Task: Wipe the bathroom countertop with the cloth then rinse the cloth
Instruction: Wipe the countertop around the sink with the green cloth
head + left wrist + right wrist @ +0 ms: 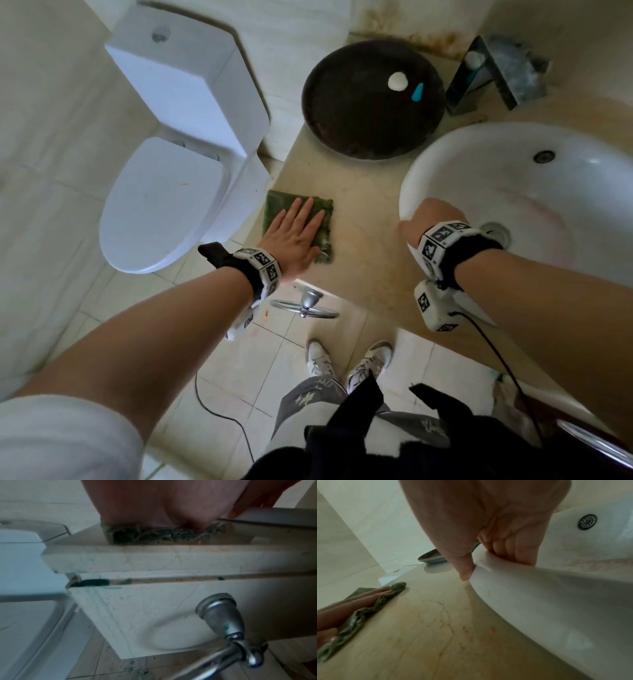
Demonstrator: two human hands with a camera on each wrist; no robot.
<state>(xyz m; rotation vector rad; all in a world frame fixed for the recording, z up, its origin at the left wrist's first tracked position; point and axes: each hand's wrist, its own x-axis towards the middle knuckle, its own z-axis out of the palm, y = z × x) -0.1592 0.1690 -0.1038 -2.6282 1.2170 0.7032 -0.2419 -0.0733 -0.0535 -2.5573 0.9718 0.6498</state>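
Note:
A green cloth (327,222) lies flat on the beige stone countertop (366,246), near its left end and front edge. My left hand (294,233) presses on it with straight, spread fingers. The left wrist view shows the palm (163,503) on the cloth (154,535) just behind the countertop's front edge (171,558). My right hand (431,216) grips the left rim of the white sink (407,185). In the right wrist view its thumb (465,568) lies outside the rim (539,588) and its fingers curl inside. The cloth (368,609) is at lower left there.
A dark round dish (373,99) holding a white soap and a blue object sits at the back of the counter. A metal fixture (496,72) stands behind the sink. A toilet (164,202) is left of the counter. A chrome towel ring (305,303) hangs below the front edge.

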